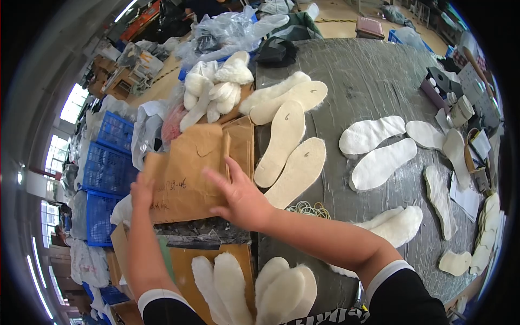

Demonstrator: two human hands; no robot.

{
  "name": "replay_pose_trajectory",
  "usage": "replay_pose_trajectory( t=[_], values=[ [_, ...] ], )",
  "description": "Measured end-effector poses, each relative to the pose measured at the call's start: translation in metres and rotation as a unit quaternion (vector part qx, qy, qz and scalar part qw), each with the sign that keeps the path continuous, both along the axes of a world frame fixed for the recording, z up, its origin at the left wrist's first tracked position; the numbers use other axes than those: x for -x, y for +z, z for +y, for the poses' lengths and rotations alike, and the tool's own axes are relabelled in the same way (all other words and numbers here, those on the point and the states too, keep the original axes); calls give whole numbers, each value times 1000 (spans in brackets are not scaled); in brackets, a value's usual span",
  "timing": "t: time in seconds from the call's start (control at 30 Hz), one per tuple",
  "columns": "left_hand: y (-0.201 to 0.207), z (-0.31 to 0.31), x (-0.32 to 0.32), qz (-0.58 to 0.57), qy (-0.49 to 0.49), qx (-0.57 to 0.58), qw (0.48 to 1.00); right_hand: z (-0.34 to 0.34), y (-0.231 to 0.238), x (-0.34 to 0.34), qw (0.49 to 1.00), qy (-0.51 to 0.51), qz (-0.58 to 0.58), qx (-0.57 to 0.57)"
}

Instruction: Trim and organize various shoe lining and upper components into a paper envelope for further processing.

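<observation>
A creased brown paper sheet or bag with handwriting lies in front of me, left of the middle. My left hand is closed at its left edge, the fingertips partly hidden. Over its right side, my right hand lies with fingers spread. More folded brown paper shows just behind the right hand. Close by on the right are cream insoles with pen marks, partly overlapping. A pile of fluffy white insoles sits beyond the paper.
Pairs of fleece insoles stand near my body. More white insoles lie across the dark covered table. Rubber bands are by my right forearm. Blue crates are stacked at left; jars stand at far right.
</observation>
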State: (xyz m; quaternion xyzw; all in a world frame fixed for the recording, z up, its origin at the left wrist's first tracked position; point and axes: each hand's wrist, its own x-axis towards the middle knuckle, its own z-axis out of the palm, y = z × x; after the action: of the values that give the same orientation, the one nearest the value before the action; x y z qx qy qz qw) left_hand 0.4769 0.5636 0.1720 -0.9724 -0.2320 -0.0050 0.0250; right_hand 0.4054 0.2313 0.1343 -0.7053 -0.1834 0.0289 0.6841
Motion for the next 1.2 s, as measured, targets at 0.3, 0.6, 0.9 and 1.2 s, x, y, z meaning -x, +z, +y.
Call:
replay_pose_trajectory(
  t=[0.3, 0.6, 0.9, 1.2],
  values=[
    [24, -96, -80, 200, -181, -189, 944, 13, -33, -5, 877, 177, -208, 394],
    [-77, -165, -148, 148, -279, -172, 933, 5, -29, -2, 893, 209, -203, 344],
    [26, -136, -167, -90, -328, -126, 932, 4, -35, -4, 901, 219, -185, 324],
    [71, -113, -141, -193, -265, -124, 937, 5, -32, -3, 908, 212, -172, 318]
  ],
)
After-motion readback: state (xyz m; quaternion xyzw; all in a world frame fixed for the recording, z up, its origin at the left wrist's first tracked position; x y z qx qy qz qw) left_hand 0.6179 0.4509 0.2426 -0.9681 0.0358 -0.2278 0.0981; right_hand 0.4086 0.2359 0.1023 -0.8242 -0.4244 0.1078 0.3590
